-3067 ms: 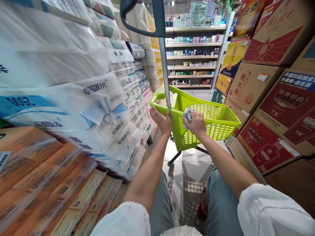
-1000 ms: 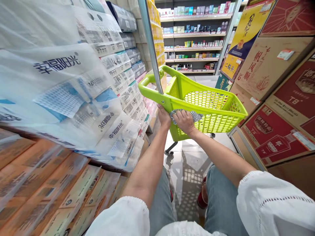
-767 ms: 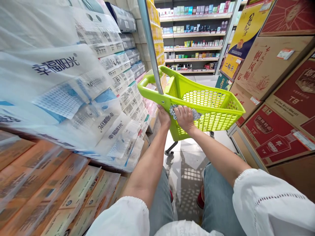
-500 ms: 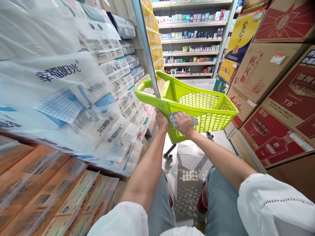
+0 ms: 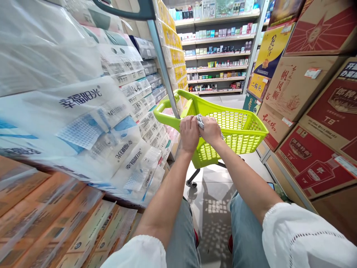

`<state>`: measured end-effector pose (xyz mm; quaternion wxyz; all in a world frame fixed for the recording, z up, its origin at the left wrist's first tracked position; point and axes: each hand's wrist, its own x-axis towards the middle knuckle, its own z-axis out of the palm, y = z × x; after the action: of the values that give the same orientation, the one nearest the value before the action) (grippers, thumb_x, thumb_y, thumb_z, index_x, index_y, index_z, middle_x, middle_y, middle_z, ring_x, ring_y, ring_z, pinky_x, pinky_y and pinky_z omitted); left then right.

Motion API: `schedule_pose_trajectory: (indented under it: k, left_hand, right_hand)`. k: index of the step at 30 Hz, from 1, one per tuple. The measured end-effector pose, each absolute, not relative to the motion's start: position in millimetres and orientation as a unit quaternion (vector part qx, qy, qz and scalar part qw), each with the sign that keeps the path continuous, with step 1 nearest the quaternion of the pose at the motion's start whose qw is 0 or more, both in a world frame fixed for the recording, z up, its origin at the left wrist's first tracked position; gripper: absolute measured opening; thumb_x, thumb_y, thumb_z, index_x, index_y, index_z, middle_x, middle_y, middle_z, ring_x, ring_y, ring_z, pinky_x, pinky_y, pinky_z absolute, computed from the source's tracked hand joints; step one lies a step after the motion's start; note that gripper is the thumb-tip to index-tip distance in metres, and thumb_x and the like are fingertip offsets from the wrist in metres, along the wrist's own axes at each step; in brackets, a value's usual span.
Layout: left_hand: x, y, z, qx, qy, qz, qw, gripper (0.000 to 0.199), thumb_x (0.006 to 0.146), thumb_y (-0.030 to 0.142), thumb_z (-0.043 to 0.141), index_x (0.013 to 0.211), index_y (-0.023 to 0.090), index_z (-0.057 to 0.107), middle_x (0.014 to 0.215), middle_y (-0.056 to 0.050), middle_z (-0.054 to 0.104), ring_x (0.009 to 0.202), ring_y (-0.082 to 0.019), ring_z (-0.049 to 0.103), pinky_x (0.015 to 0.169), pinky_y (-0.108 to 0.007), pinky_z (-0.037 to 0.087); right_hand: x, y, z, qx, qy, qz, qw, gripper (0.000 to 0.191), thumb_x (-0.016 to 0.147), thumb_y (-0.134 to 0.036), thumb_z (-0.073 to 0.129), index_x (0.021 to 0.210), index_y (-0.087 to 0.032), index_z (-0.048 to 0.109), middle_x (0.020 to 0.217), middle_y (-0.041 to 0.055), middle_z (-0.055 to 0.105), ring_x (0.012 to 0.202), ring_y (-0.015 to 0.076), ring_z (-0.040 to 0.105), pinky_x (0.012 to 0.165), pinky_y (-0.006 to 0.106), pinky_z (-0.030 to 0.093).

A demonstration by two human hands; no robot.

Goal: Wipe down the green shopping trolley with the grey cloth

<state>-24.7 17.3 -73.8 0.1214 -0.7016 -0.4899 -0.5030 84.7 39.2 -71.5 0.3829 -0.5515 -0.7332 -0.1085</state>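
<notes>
Both hands had come up since the frame half a second earlier: the left hand (image 5: 189,133), then low against the side of the green basket (image 5: 232,139), now lay at its near rim, and the right hand (image 5: 211,130) had risen with the striped cloth (image 5: 200,121). The left hand was narrow, its fingers curled over the rim; whether they also pinched the cloth, I cannot tell. The right hand was closed on the cloth — bunched mostly under its fingers — just beside the left, at about three o'clock from it.

The green basket sat ahead, slightly right of twelve o'clock, its narrower end pointing toward two. A metal pole (image 5: 164,67) rose from the basket at eleven o'clock from the hands, tilted leftward to a dark handle (image 5: 131,13) partly out of view. Below, at six o'clock from the left hand, a caster wheel (image 5: 191,184) stood on the pale tiled floor (image 5: 208,186).

White plastic-wrapped packs (image 5: 80,100) were piled at nine to ten o'clock, with orange packs (image 5: 41,212) at eight. Stocked shelves (image 5: 220,54) stood at twelve o'clock, and printed cartons (image 5: 312,160) were stacked at two to three — the lower ones mostly red.
</notes>
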Motion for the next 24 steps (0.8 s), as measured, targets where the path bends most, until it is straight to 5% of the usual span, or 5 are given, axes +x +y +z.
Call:
schedule_pose_trajectory:
  k: [11, 24]
  left_hand:
    - [-47.2, 53.7, -56.1, -0.791, -0.498, -0.323, 0.147, 0.046, 0.094, 0.049, 0.028, 0.081, 0.021, 0.062, 0.091, -0.013, 0.064, 0.105, -0.028, 0.053, 0.101, -0.043, 0.029]
    - [-46.2, 53.2, -58.6, -0.776, -0.512, -0.329, 0.166, 0.037, 0.093, 0.036, 0.031, 0.079, 0.022, 0.062, 0.090, -0.013, 0.063, 0.104, -0.029, 0.051, 0.100, -0.046, 0.028]
  right_hand:
    - [135.4, 53.7, -90.3, -0.601, -0.705, -0.100, 0.362, 0.034, 0.090, -0.044, 0.045, 0.104, -0.017, 0.061, 0.102, 0.0107, 0.065, 0.097, 0.0256, 0.051, 0.080, 0.033, 0.039]
    - [77.8, 37.0, -84.0, -0.587, -0.684, -0.147, 0.409, 0.033, 0.088, -0.043, 0.049, 0.106, -0.017, 0.060, 0.101, 0.0128, 0.062, 0.096, 0.0273, 0.048, 0.079, 0.036, 0.039]
